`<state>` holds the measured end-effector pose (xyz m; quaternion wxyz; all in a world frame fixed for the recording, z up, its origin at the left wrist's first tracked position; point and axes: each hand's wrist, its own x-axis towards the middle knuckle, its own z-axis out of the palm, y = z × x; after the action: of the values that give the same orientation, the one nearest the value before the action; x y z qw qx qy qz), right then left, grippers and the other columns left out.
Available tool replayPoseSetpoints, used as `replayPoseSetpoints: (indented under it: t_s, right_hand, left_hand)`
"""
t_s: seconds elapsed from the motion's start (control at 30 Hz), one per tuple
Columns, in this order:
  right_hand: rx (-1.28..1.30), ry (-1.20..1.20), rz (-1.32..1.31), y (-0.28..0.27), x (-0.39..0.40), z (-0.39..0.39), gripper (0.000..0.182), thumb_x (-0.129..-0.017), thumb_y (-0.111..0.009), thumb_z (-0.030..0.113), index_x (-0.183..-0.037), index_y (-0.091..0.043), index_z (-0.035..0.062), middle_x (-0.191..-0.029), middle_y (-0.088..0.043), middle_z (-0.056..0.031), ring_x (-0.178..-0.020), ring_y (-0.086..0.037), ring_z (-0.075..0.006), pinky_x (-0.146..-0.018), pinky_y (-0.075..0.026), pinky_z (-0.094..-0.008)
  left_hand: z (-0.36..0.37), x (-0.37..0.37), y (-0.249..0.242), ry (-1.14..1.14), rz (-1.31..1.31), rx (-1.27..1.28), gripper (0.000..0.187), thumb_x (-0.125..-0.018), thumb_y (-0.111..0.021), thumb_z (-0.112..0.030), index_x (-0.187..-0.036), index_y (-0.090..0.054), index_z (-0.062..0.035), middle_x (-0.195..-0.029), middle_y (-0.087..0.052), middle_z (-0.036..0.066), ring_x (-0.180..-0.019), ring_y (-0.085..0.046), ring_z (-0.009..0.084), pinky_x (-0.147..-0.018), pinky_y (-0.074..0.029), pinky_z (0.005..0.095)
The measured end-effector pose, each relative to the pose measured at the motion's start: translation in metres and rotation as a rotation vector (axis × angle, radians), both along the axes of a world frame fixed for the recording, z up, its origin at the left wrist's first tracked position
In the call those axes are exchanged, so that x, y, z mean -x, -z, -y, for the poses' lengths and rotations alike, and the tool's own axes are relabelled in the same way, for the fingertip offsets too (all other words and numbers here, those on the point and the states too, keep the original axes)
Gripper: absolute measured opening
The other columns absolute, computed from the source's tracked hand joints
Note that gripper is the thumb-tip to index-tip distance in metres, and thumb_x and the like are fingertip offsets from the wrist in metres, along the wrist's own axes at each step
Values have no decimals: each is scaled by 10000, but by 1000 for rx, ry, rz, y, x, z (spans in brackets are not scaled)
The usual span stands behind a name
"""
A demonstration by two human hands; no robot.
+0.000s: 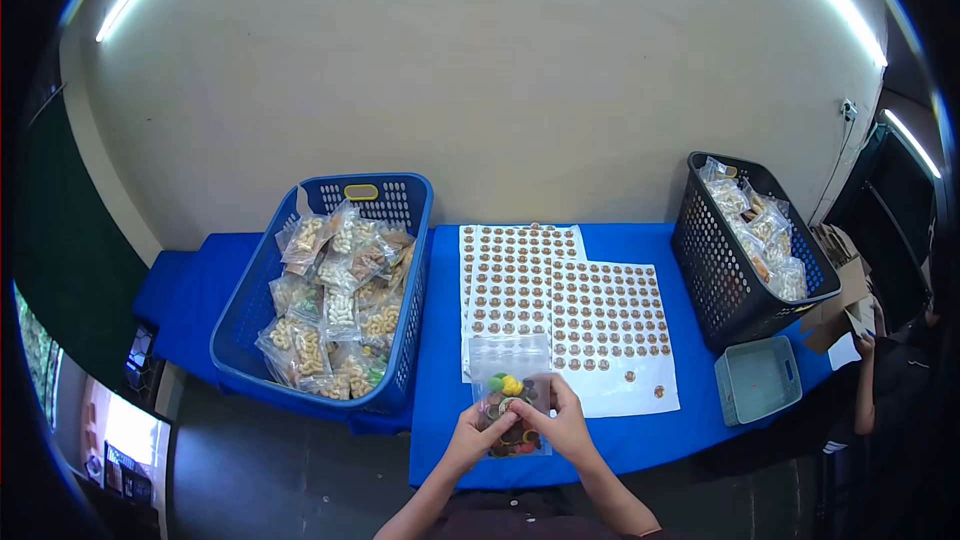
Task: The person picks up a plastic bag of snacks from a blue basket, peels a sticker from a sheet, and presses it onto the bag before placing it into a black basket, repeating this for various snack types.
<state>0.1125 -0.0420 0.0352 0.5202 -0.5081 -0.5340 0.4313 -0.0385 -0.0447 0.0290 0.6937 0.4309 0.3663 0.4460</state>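
Observation:
A clear plastic bag with colourful pieces inside, among them yellow, green, red and dark ones, is held upright over the front edge of the blue-covered table. My left hand grips its left side and my right hand its right side. Both thumbs press on the front of the bag and nearly meet at its middle. Just behind the bag lie white sheets with rows of round brown stickers; the front sheet has gaps in its lower rows.
A blue basket full of filled bags is at the left. To the right are a black basket with more bags and a grey-green tray. Another person's hand is by cardboard at the far right.

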Motion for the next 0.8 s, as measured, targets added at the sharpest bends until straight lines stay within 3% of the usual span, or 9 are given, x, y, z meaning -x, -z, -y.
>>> replayPoseSetpoints:
  t_s: [0.07,0.27,0.37,0.47,0.8]
  right_hand:
    - [-3,32,-20,9,0,1,348,-699,-715,252,-879,-589,-18,-816,-533,-50,-719,-507,-113,-622,-406,-238]
    - [-89,104,26,4,6,9,342,-699,-711,238,-896,-588,-12,-799,-525,-53,-729,-512,-125,-638,-407,-245]
    - [-90,128,64,-6,7,11,273,-695,-715,137,-851,-551,-16,-767,-461,-6,-688,-435,-70,-613,-364,-207]
    - [-44,118,10,-2,5,11,256,-706,-707,129,-845,-549,-17,-761,-460,-2,-687,-432,-66,-622,-370,-207]
    - [189,-119,-291,5,3,5,272,-809,-604,102,-1035,-494,-1,-903,-540,-19,-794,-518,-76,-692,-434,-202]
  left_hand:
    - [1,-2,4,18,-11,-28,329,-805,-605,-105,-1097,-503,8,-991,-589,67,-877,-573,111,-759,-473,250]
    - [3,-7,10,13,23,-24,354,-792,-613,-77,-1116,-493,-1,-1011,-578,60,-890,-564,107,-772,-466,249]
    - [4,-10,9,16,13,-15,363,-792,-612,-75,-1126,-489,-3,-1017,-573,55,-888,-562,104,-773,-465,247]
    - [4,-11,9,19,10,-13,371,-791,-613,-76,-1132,-486,-2,-1022,-570,51,-891,-559,102,-771,-464,246]
    - [3,-7,9,-81,-39,22,323,-852,-550,-169,-1121,-498,3,-967,-585,44,-840,-544,72,-724,-456,213]
